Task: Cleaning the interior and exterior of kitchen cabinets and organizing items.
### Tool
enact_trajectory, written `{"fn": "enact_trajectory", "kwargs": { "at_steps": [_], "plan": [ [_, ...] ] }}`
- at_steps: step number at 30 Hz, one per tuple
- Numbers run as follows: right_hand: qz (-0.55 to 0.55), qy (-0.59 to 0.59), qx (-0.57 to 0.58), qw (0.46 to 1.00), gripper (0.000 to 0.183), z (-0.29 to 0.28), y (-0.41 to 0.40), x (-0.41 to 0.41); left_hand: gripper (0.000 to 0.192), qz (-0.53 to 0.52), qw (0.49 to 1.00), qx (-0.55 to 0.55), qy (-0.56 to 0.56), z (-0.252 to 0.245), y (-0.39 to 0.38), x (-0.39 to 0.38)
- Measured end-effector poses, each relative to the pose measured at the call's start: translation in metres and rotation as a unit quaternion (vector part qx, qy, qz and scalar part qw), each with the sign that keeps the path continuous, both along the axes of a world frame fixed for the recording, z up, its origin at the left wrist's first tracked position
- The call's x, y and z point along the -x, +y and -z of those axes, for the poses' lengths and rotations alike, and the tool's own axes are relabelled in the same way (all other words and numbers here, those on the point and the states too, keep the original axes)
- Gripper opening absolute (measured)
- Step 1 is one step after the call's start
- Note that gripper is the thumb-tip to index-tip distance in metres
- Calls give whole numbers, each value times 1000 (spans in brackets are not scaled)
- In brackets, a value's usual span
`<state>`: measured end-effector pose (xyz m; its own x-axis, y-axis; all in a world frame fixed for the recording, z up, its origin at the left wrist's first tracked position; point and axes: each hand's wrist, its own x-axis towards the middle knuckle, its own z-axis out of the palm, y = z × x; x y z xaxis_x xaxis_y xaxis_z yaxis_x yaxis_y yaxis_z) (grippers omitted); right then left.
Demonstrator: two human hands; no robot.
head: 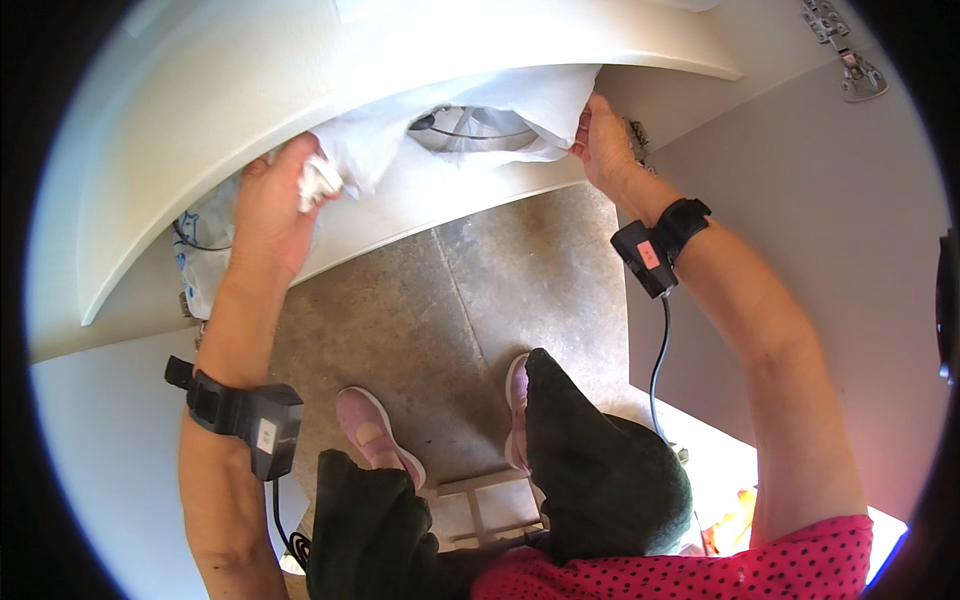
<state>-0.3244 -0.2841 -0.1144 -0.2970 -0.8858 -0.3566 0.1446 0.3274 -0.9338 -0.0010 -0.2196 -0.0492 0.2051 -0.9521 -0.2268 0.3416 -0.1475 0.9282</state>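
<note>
A thin white plastic bag [536, 88] is spread between my two hands inside a cabinet, under a pale shelf or countertop edge [214, 142]. At its left side, my left hand [277, 202] grips a crumpled white wad [319, 182]; whether the wad is part of the bag cannot be told. The fingers of my right hand [604, 142] pinch the bag's right edge. Through the gap in the bag, a shiny round metal item [476, 124] with a thin rim and a small black part shows; the rest of it is hidden.
Open cabinet doors stand at my left [112, 435] and right [742, 262], and a metal hinge [847, 60] sticks out at upper right. Another plastic bag [199, 274] with blue print lies left of my left hand. Below are the concrete floor [375, 315] and a low frame [480, 499].
</note>
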Motion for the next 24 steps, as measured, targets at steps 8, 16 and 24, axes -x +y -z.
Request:
{"fn": "enact_trajectory", "kwargs": {
  "at_steps": [8,16,24],
  "plan": [
    [1,19,-2,1000,31,28,89,-42,21,226,971,-9,-76,-3,60,23],
    [-168,-428,-13,888,39,2,161,-80,28,461,862,-26,-209,-41,118,47],
    [-120,-381,-179,899,37,-26,211,-85,33,586,759,-11,-283,-69,144,56]
  ]
}}
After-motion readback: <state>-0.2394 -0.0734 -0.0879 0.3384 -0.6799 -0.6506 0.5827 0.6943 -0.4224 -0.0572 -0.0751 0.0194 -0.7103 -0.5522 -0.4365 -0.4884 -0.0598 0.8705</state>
